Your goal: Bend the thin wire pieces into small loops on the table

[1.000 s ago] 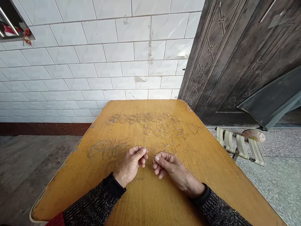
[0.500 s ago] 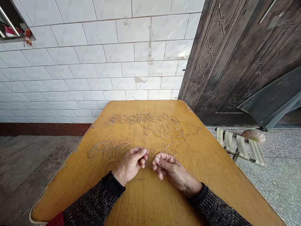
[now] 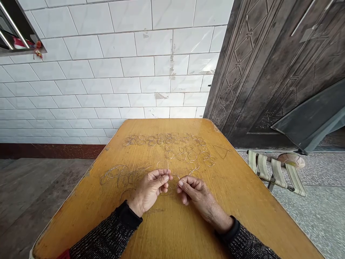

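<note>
Left hand (image 3: 151,185) pinches thin wire (image 3: 168,168) between thumb and forefinger, tip upward. Right hand (image 3: 198,194), just beside, pinches wire end (image 3: 178,177); whether same wire, cannot tell. Both above wooden table (image 3: 185,230). Beyond them, wire loops (image 3: 170,138) lie in rows.

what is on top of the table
On the table, thin wire loops lie toward the far edge and near the left hand. What that hand, the right hand and sleeves cover cannot be seen.
</note>
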### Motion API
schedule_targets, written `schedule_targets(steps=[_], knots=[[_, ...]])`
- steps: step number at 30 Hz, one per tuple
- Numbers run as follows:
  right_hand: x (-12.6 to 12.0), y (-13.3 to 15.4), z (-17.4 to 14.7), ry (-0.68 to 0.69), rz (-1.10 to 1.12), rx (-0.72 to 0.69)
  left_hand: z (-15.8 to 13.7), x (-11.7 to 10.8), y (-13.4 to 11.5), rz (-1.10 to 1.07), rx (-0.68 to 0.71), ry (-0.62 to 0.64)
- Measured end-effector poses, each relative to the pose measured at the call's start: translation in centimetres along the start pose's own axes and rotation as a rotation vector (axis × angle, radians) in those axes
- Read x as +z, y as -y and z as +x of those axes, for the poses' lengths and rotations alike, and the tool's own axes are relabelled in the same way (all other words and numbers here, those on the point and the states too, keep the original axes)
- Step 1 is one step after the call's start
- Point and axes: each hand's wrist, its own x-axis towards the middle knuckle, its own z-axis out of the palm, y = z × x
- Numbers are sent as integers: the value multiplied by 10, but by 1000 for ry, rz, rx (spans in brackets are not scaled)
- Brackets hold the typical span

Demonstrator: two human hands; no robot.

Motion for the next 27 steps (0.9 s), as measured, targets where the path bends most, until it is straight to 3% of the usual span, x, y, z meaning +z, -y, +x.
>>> schedule_targets(steps=[16, 23, 27], knots=[[3, 0, 3, -87, -115, 42, -2, 3, -3, 68, 33, -5], [8, 2, 2, -98, -4, 3, -1, 2, 0, 112, 41, -36], [6, 4, 0, -107, 26, 29, 0, 1, 3, 31, 22, -14]])
